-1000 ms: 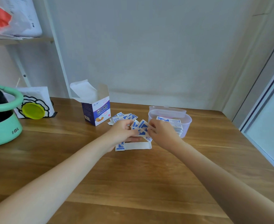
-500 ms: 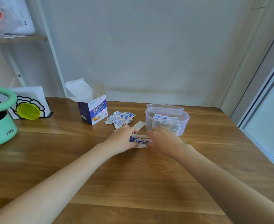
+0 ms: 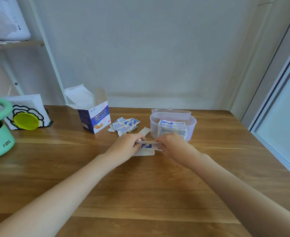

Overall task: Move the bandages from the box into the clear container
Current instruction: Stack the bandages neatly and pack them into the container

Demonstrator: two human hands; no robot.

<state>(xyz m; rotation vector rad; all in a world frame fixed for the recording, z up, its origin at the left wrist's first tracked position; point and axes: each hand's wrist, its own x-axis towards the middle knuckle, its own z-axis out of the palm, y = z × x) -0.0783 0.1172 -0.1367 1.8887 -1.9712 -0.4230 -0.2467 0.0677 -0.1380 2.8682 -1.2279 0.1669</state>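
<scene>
Box [image 3: 96, 117]: I see it open on the table [image 3: 140, 194], left of everything
Loose bandages [image 3: 125, 125]: lying beside the box
Left hand [image 3: 126, 147]: my fingers pinch one end of a small bandage stack [image 3: 148, 145]
Right hand [image 3: 172, 145]: my fingers pinch the other end
Clear container [image 3: 191, 124]: just behind my right hand, bandages stacked inside

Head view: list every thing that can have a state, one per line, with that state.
box: upright, top flaps open.
clear container: open, holds a stack of bandages.
loose bandages: scattered on the table between box and container.
bundle of bandages: gripped between both hands, low over the table.
left hand: grips the bundle's left end.
right hand: grips its right end.
</scene>
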